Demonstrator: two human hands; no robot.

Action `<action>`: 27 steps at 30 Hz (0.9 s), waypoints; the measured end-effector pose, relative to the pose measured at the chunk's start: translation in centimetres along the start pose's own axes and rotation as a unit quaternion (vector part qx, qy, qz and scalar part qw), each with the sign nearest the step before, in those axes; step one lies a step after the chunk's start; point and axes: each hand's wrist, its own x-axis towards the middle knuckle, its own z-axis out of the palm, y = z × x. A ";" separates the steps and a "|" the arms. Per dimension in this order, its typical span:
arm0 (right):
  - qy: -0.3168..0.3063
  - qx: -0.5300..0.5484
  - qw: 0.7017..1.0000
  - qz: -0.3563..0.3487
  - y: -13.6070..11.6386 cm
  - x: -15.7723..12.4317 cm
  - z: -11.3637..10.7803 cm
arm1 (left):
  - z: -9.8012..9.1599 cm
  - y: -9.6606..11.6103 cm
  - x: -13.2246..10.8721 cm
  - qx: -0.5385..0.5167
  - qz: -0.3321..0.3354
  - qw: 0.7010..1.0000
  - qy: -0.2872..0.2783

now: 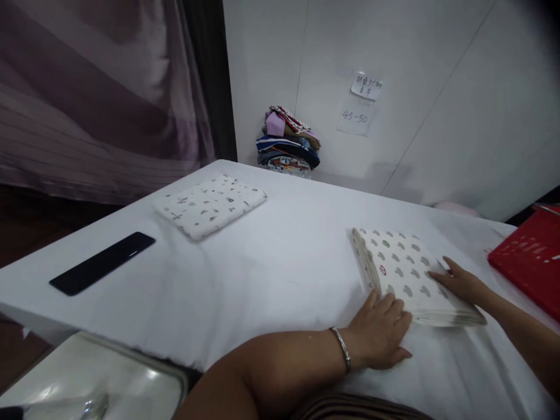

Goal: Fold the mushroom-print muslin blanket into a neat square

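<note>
A folded white cloth (406,265) with grey rounded prints and a few small coloured ones lies on the table, its layers showing along the left and near edges. My left hand (380,329) rests at its near left corner, fingers spread over the edge and thumb out on the tabletop; a silver bracelet circles the wrist. At the right side of the cloth is my right hand (461,283), one digit lying on the printed top and another extended apart from it along the far right edge. Its remaining fingers are hidden.
Another folded white printed cloth (214,204) lies left on the white table (280,262), near a dark flat slab (102,262). A red item (531,256) sits at the right. Stacked fabrics (289,143) stand by the wall beyond. A pale stool-like surface (100,373) is below left.
</note>
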 end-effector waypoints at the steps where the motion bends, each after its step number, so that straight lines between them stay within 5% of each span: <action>1: 0.025 -0.029 0.999 -0.030 -0.9 -0.1 0.2 | 0.0 0.1 -0.1 -0.006 -0.007 1.000 0.005; 3: 0.056 -0.052 0.990 -0.115 -3.5 -0.6 0.8 | -0.1 0.1 -0.2 -0.031 -0.019 0.999 0.016; 6: 0.010 -0.048 0.971 -0.232 -8.4 -1.7 2.4 | 0.1 0.1 -0.4 -0.074 -0.031 0.996 0.026; 11: -0.072 -0.077 0.960 -0.260 -13.5 -2.1 5.8 | 0.3 0.1 -0.3 -0.025 -0.012 0.999 0.019; 16: -0.078 -0.086 0.956 -0.270 -13.2 -1.5 7.0 | 0.4 0.1 -0.3 -0.043 -0.019 0.999 0.019; 23: -0.086 -0.069 0.954 -0.279 -13.1 -3.4 5.5 | 1.0 -0.1 -0.6 -0.039 -0.006 0.999 0.019; 27: -0.099 -0.074 0.954 -0.273 -9.0 -5.0 3.9 | 0.9 -0.3 -0.7 -0.031 -0.004 0.999 0.016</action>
